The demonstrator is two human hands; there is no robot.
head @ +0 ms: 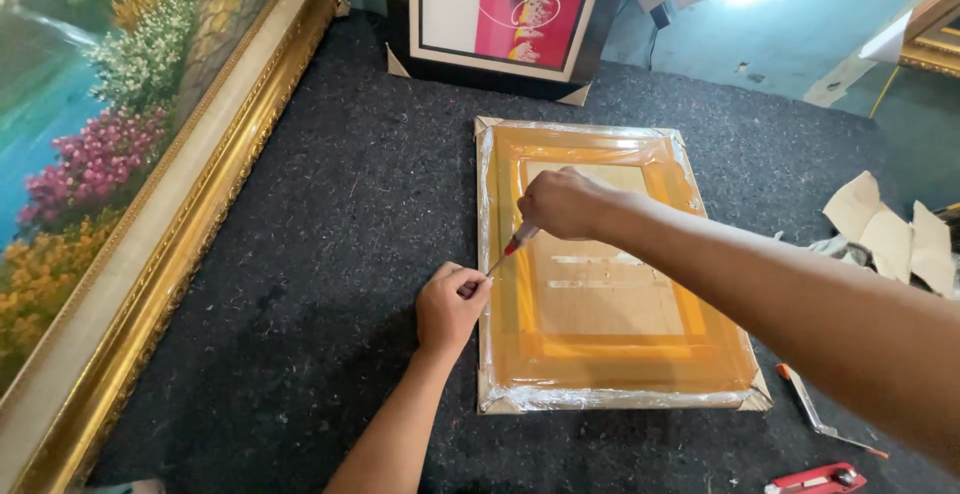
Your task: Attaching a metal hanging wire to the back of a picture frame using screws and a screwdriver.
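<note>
Our left hand [452,306] pinches the wrap at the frame's [600,274] left edge, while our right hand [562,204], just beyond, grips the screwdriver [512,246] pointing back toward it.

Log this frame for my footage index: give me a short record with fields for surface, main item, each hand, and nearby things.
surface: dark speckled felt mat
main item: plastic-wrapped orange frame, lying flat
right hand: grips red-handled tool, tip at frame's left edge
left hand: fist at that edge, by the tip
left side: gold-framed landscape painting
top: black-framed picture
right: cardboard scraps
</note>
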